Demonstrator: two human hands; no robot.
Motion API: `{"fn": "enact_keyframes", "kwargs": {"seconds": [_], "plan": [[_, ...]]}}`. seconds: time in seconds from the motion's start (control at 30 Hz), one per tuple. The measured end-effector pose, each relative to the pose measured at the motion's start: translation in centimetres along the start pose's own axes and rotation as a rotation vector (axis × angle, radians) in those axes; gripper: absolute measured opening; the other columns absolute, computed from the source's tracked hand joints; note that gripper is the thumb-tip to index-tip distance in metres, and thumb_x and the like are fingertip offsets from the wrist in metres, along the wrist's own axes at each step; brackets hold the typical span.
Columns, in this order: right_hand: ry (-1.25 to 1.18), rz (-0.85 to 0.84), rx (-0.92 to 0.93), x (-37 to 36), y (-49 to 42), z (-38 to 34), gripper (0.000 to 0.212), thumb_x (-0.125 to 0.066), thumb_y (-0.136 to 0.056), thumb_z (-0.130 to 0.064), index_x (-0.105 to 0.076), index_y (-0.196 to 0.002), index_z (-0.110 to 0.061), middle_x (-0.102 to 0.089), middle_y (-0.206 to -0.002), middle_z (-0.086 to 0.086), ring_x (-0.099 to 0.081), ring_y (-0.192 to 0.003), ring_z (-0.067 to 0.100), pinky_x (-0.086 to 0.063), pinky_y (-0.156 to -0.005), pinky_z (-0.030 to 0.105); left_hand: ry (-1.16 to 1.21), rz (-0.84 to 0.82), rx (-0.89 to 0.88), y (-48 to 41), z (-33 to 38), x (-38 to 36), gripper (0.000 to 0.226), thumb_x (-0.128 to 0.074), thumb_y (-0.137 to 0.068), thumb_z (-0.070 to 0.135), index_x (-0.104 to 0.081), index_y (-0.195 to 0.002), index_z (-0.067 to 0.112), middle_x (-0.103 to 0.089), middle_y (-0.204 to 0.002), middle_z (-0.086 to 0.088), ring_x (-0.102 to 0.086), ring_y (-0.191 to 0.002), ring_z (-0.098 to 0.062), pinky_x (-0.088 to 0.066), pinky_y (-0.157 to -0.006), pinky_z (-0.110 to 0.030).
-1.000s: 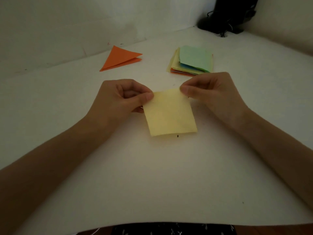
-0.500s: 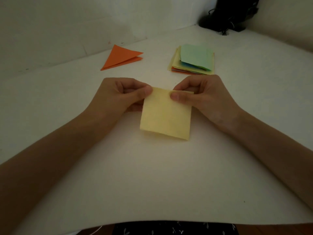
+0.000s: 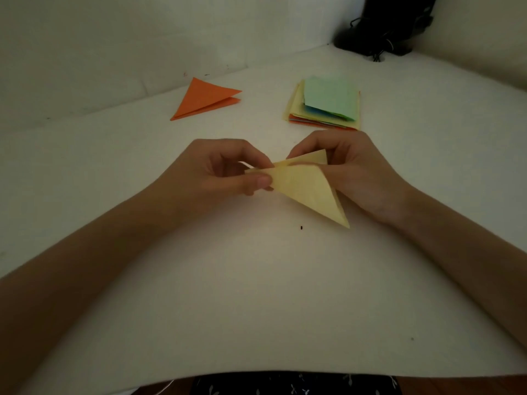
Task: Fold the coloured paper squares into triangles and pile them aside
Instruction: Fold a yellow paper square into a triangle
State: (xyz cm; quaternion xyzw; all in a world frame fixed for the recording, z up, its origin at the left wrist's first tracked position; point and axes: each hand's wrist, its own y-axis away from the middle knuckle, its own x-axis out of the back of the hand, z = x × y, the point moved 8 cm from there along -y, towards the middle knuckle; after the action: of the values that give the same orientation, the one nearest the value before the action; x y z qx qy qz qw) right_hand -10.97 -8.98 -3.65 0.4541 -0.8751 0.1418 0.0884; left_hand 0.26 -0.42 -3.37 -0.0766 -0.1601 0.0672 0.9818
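The yellow paper point(image 3: 308, 192) is pinched by the left hand point(image 3: 225, 172) at nine o'clock, the right hand point(image 3: 359, 172) at three; corners should be aligned before creasing.

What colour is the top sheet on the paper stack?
Light green, seen in the head view: the top sheet on the paper stack.

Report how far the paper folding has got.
Done: one orange triangle lies folded at the far left. In hand: left hand and right hand hold a yellow sheet, bent diagonally, not yet creased flat. Left: the stack of unfolded squares, green on top.
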Motion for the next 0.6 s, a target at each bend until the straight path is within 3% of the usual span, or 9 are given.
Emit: {"fn": "enact_keyframes", "kwargs": {"seconds": [0.2,0.23,0.3,0.37,0.43,0.5,0.6], "plan": [[0.038,-0.01,0.009,-0.2,0.0,-0.1,0.012,-0.058,-0.081,-0.014,-0.069,-0.082,-0.019,-0.069,-0.079,-0.008,-0.061,-0.075,0.006,-0.047,-0.068,0.018,-0.019,0.031,0.088,-0.1,-0.6,-0.3,0.02,-0.071,-0.074,0.014,-0.062,-0.092,0.016,-0.071,-0.071,-0.001,-0.071,-0.067,-0.016,-0.051,-0.054,-0.021],[0.003,0.011,-0.026,0.0,-0.1,0.1,0.017,-0.054,-0.088,-0.02,-0.069,-0.083,-0.019,-0.069,-0.078,-0.01,-0.061,-0.076,0.004,-0.045,-0.07,0.019,-0.034,0.05,0.101,-0.1,-0.7,-0.1,0.015,-0.07,-0.076,0.012,-0.065,-0.089,0.016,-0.072,-0.07,0.0,-0.07,-0.065,-0.014,-0.051,-0.053,-0.02],[-0.111,0.064,-0.156,0.6,-0.1,0.9,0.046,-0.038,-0.092,-0.048,-0.071,-0.084,-0.018,-0.07,-0.076,-0.006,-0.06,-0.076,0.01,-0.042,-0.072,0.024,-0.045,0.088,0.133,-0.1,-1.1,0.2,0.006,-0.069,-0.079,0.008,-0.067,-0.083,0.013,-0.072,-0.069,0.002,-0.069,-0.062,-0.011,-0.048,-0.049,-0.018],[-0.057,0.099,-0.165,1.1,-0.1,0.9,0.054,-0.046,-0.082,-0.059,-0.07,-0.084,-0.011,-0.067,-0.073,0.001,-0.056,-0.073,0.014,-0.04,-0.071,0.026,-0.041,0.107,0.151,0.0,-1.2,0.3,0.003,-0.068,-0.081,0.009,-0.065,-0.081,0.011,-0.073,-0.072,0.0,-0.069,-0.06,-0.013,-0.045,-0.046,-0.018],[0.057,0.084,-0.08,0.6,0.0,0.3,0.033,-0.066,-0.083,-0.037,-0.065,-0.086,-0.004,-0.063,-0.07,-0.001,-0.058,-0.069,0.01,-0.044,-0.068,0.023,-0.043,0.1,0.15,0.0,-1.2,0.2,0.005,-0.065,-0.085,0.011,-0.062,-0.081,0.01,-0.074,-0.075,-0.001,-0.069,-0.06,-0.015,-0.043,-0.045,-0.019],[0.026,0.08,-0.05,0.2,0.1,0.0,0.012,-0.065,-0.087,-0.015,-0.064,-0.087,-0.003,-0.068,-0.068,0.001,-0.065,-0.066,0.012,-0.049,-0.067,0.023,-0.064,0.05,0.144,0.1,-1.0,-0.3,0.005,-0.062,-0.086,0.014,-0.06,-0.083,0.011,-0.074,-0.075,-0.001,-0.069,-0.06,-0.016,-0.044,-0.045,-0.019],[-0.051,0.093,-0.05,0.4,0.1,-0.3,0.016,-0.055,-0.092,-0.01,-0.063,-0.081,-0.001,-0.067,-0.063,0.004,-0.062,-0.06,0.012,-0.048,-0.06,0.017,-0.086,-0.04,0.14,0.2,-0.6,-1.2,0.009,-0.056,-0.089,0.017,-0.06,-0.084,0.01,-0.073,-0.072,-0.001,-0.067,-0.056,-0.014,-0.043,-0.045,-0.019]]}}
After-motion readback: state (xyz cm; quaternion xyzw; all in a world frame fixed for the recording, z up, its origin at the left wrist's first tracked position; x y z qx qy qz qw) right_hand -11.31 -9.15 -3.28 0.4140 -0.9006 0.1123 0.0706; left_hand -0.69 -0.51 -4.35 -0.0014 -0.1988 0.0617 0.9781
